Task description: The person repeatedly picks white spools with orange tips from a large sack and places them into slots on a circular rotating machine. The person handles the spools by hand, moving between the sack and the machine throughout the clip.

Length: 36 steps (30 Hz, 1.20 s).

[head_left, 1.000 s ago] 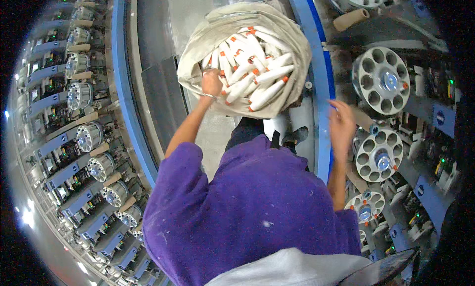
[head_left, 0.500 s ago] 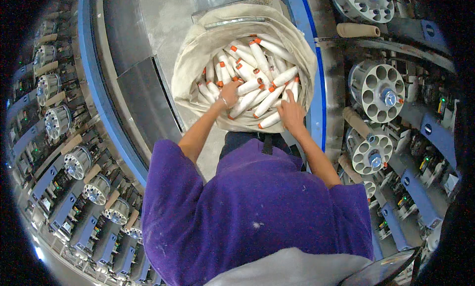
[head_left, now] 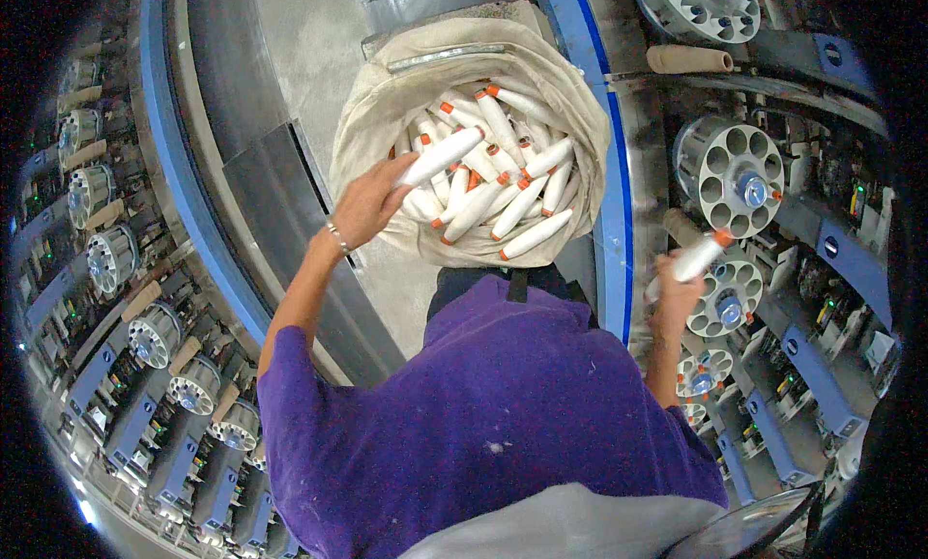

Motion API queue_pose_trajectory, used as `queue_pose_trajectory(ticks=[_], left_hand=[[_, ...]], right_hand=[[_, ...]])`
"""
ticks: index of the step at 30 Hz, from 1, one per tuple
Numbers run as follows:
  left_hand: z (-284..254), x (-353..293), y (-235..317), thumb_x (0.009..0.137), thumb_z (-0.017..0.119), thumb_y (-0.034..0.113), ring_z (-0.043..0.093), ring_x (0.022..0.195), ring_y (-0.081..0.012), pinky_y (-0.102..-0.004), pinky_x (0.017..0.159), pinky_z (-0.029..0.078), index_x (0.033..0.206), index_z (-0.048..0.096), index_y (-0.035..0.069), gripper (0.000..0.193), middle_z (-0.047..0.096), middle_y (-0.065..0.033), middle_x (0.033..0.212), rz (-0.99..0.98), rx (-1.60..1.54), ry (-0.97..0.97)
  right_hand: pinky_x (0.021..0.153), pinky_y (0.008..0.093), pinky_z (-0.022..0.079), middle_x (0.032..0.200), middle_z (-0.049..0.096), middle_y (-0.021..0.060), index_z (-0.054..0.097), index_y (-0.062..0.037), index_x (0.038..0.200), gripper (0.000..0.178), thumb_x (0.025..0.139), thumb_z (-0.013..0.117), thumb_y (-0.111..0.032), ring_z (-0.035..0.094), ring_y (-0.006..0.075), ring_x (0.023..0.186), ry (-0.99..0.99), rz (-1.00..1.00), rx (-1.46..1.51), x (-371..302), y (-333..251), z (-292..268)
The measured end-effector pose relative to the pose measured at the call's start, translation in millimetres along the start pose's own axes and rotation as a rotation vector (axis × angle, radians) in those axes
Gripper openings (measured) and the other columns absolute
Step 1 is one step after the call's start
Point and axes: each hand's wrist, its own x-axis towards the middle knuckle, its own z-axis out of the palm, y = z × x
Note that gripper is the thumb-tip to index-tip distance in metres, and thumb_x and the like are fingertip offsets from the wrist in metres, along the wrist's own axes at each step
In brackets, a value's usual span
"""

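Note:
My left hand [head_left: 365, 203] is closed around the lower end of a white yarn bobbin [head_left: 443, 157], raised over the left side of a cream cloth sack [head_left: 372, 95]. Its orange tip points up and to the right. Off to the right, my right hand [head_left: 675, 293] grips another yarn bobbin [head_left: 698, 258], tilted with its orange end upward. That bobbin is beside a round magazine [head_left: 727, 303] with several round holes, overlapping its edge from my view. Inside the sack lie several more white bobbins [head_left: 536, 235] with orange ends, heaped at various angles.
A row of winding units with round magazines [head_left: 735, 177] and blue panels [head_left: 817, 380] runs along my right. A similar row with magazines [head_left: 155, 335] stands on the left behind a blue rail [head_left: 198, 201]. A brown paper cone [head_left: 688, 59] lies at the upper right.
Both hands have come out of the sack, each with a bobbin. The left hand has moved up and left; the right has swung out to the right beside the magazines.

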Motion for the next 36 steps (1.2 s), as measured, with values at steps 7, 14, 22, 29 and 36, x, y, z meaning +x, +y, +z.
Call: queue_pose_trajectory(ticks=[7, 14, 22, 29, 36], left_hand=[[-59.2, -5.5, 14.9, 0.069, 0.081, 0.022, 0.066, 0.064, -0.0184, -0.0293, 0.06, 0.052, 0.091, 0.071, 0.004, 0.03, 0.069, -0.0083, 0.085, -0.019, -0.077, 0.227], [-84.3, -18.3, 8.1, 0.084, 0.065, 0.029, 0.054, 0.079, -0.0168, -0.0322, 0.072, 0.043, 0.079, 0.066, 0.001, 0.029, 0.059, -0.0061, 0.082, 0.075, -0.829, 0.698], [-127.5, -60.6, 28.1, 0.098, 0.041, 0.043, 0.06, 0.091, -0.0213, -0.0361, 0.079, 0.05, 0.073, 0.06, 0.0, 0.053, 0.056, -0.015, 0.115, -0.347, -0.152, 1.126], [60.8, 64.5, -61.4, 0.076, 0.07, 0.041, 0.065, 0.069, -0.0324, -0.0407, 0.064, 0.05, 0.079, 0.066, 0.0, 0.041, 0.065, -0.0201, 0.072, -0.707, -0.28, 0.515], [196.1, 114.4, -110.9, 0.077, 0.067, 0.048, 0.067, 0.074, -0.0325, -0.0431, 0.069, 0.051, 0.087, 0.071, 0.004, 0.045, 0.068, -0.0187, 0.081, -0.935, 0.167, 0.269]], right_hand=[[0.076, 0.0306, 0.048, 0.096, 0.065, 0.0067, 0.063, -0.0036, 0.111, 0.035, 0.077, 0.065, -0.01, 0.06, 0.0149, 0.085, -0.144, -0.503, -0.403, 50.8, -35.1, 99.2], [0.076, 0.0438, 0.051, 0.096, 0.063, 0.0219, 0.049, 0.0022, 0.103, 0.034, 0.074, 0.063, -0.007, 0.061, 0.0384, 0.092, -0.216, -0.947, -1.012, 133.0, 13.3, 262.5], [0.075, 0.0436, 0.051, 0.1, 0.06, 0.0231, 0.051, -0.003, 0.113, 0.055, 0.065, 0.075, -0.009, 0.061, 0.04, 0.088, -0.217, -0.681, -0.779, 102.4, -28.2, 225.4], [0.076, 0.0331, 0.051, 0.097, 0.065, 0.0128, 0.053, 0.0008, 0.111, 0.062, 0.062, 0.084, -0.019, 0.064, 0.021, 0.084, -0.191, -0.368, -0.089, 37.6, -34.6, 144.9], [0.075, 0.0314, 0.052, 0.101, 0.064, 0.0127, 0.051, 0.0019, 0.118, 0.063, 0.065, 0.082, -0.012, 0.064, 0.0185, 0.086, -0.179, -0.166, 0.151, 22.6, -27.1, 109.9]])
